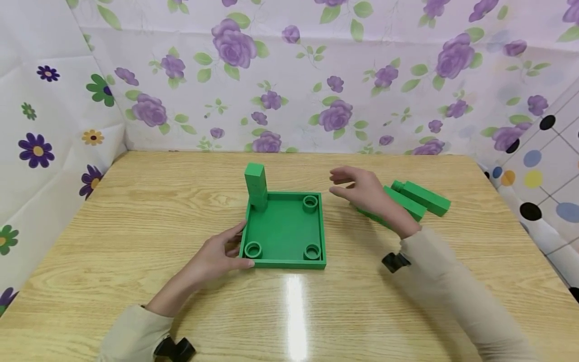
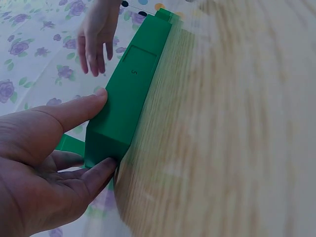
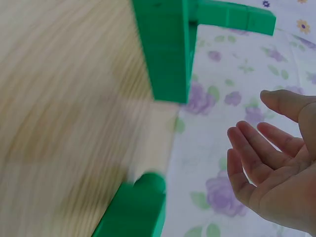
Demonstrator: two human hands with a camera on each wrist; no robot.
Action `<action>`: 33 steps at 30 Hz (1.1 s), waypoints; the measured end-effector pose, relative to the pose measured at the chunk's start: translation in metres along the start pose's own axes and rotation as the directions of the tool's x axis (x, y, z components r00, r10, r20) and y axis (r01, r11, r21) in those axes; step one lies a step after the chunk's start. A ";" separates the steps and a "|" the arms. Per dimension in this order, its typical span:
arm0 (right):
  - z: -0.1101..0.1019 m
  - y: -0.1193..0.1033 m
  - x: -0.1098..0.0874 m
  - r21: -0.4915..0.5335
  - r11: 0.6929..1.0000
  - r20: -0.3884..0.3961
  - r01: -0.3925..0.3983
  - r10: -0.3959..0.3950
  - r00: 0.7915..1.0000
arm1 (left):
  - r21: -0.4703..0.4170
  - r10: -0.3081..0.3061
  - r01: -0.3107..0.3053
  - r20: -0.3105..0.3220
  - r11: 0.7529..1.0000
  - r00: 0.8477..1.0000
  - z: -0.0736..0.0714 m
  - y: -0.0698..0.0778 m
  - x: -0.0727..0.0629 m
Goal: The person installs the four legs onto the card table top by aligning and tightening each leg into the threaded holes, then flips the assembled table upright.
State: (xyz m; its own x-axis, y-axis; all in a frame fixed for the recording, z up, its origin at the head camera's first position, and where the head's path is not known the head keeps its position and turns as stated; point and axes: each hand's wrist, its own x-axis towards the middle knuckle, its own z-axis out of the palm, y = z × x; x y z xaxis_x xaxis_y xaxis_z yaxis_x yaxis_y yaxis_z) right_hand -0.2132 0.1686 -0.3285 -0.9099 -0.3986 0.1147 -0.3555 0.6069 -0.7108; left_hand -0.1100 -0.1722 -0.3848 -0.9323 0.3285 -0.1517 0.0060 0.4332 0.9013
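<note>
1. The tray [image 1: 285, 226] lies flat on the table, a little left of the middle. It is square, plain green, with a low wall all round and a smooth floor.
2. A green post [image 1: 256, 181] stands upright in its far left corner, rising well above the wall; a seam crosses its lower part.
3. Round green sockets sit in the other corners: far right [image 1: 310, 209], near left [image 1: 253, 256] and near right [image 1: 312, 258].
4. From the left wrist, the tray's outer side shows a shallow rectangular outline and a small dark mark.
5. The left hand [image 1: 221, 254] grips the tray at its near left corner, thumb on the near wall, fingers bent against the left wall.
6. The right hand [image 1: 362, 188] is in the air right of the tray, well apart from the left one. It holds nothing: its fingers curve loosely, thumb apart from them, pointing left.
7. Loose posts [image 1: 425, 198], also green, lie slantwise on the right, partly hidden by the right hand and forearm.
8. Both arms wear beige sleeves [image 1: 448, 271], each with a black device [image 1: 395, 262] near the wrist.
9. The wood-grained table [image 1: 158, 201] meets a purple-flowered cloth [image 1: 289, 90] at its far edge.
</note>
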 end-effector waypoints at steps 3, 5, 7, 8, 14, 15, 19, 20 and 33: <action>-0.008 0.012 -0.011 -0.038 0.999 -0.008 -0.007 0.006 1.000 | -0.004 -0.011 0.011 0.002 1.000 1.000 0.000 0.001 0.000; -0.013 0.017 -0.019 -0.054 0.998 -0.010 -0.017 0.016 1.000 | -0.004 -0.016 0.016 0.004 1.000 1.000 0.000 0.002 0.000; -0.018 0.022 -0.028 -0.069 0.997 -0.015 -0.027 0.026 1.000 | -0.001 -0.018 0.018 0.006 1.000 1.000 0.000 0.003 0.000; -0.021 0.024 -0.032 -0.076 0.997 -0.018 -0.029 0.028 0.999 | -0.002 -0.017 0.017 0.005 1.000 1.000 0.000 0.003 0.000; -0.032 0.035 -0.052 -0.089 0.994 -0.034 -0.067 0.064 0.997 | -0.003 -0.015 0.015 0.006 1.000 1.000 -0.001 0.004 -0.001; -0.034 0.037 -0.055 -0.082 0.994 -0.037 -0.076 0.073 0.997 | -0.005 -0.015 0.015 0.008 1.000 1.000 -0.001 0.004 -0.001; -0.038 0.046 -0.069 -0.076 0.992 -0.053 -0.103 0.099 0.994 | -0.007 -0.012 0.012 0.011 1.000 1.000 0.000 0.005 -0.001; -0.040 0.048 -0.072 -0.080 0.991 -0.056 -0.106 0.101 0.993 | -0.004 -0.009 0.009 0.013 1.000 1.000 0.000 0.005 -0.001; -0.049 0.072 -0.104 -0.147 0.975 -0.085 -0.166 0.155 0.984 | -0.003 -0.022 0.022 -0.006 1.000 1.000 0.001 0.004 -0.001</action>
State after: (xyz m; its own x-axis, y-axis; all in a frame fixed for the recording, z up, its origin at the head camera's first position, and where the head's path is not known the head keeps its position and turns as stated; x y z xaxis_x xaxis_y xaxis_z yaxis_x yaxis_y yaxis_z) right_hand -0.1547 0.2870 -0.3577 -0.9688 -0.2401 0.0615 -0.2268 0.7589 -0.6104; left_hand -0.1090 -0.1701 -0.3811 -0.9344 0.3135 -0.1693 -0.0158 0.4383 0.8987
